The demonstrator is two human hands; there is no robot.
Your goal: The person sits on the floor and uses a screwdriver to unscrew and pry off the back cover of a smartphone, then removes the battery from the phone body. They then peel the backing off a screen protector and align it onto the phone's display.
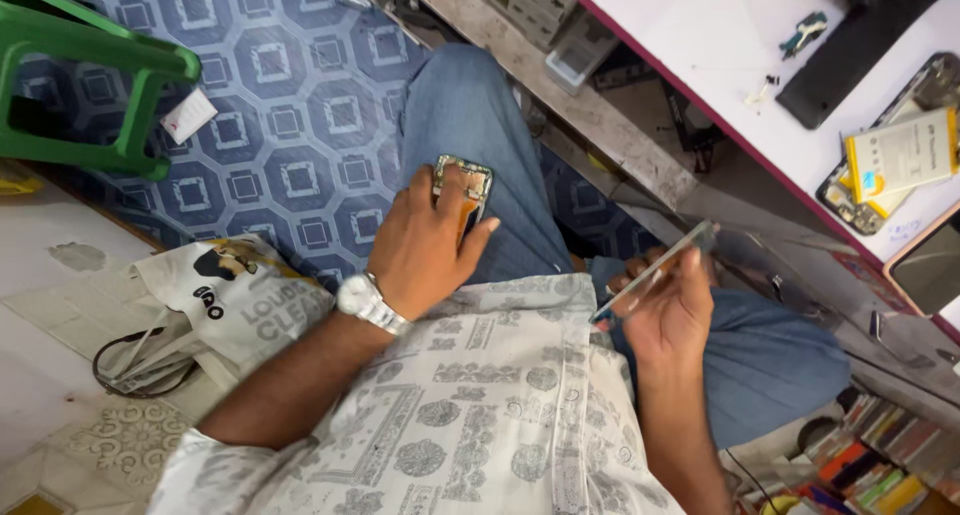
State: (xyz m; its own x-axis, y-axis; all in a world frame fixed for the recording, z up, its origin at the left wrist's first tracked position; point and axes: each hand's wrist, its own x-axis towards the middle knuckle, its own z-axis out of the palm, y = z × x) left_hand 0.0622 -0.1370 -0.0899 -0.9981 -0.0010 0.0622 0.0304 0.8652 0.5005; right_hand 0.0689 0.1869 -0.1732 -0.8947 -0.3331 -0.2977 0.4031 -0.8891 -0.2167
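Note:
My left hand (425, 245), with a silver wristwatch (366, 301) on its wrist, presses an opened phone body (466, 183) against my left thigh in blue jeans (470, 105); circuit parts and an orange strip show on the phone. My right hand (668, 300) is closed around a thin clear flat panel (655, 272), seen edge-on, that points up and to the right above my right knee. The two hands are apart.
A white workbench (700, 45) at upper right carries a disassembled phone with a yellow battery (900, 155), a dark phone (850, 45) and small parts. A green plastic stool (90, 75) stands on the patterned floor. A printed cloth bag (225, 295) lies at left. Shelves with boxes sit under the bench.

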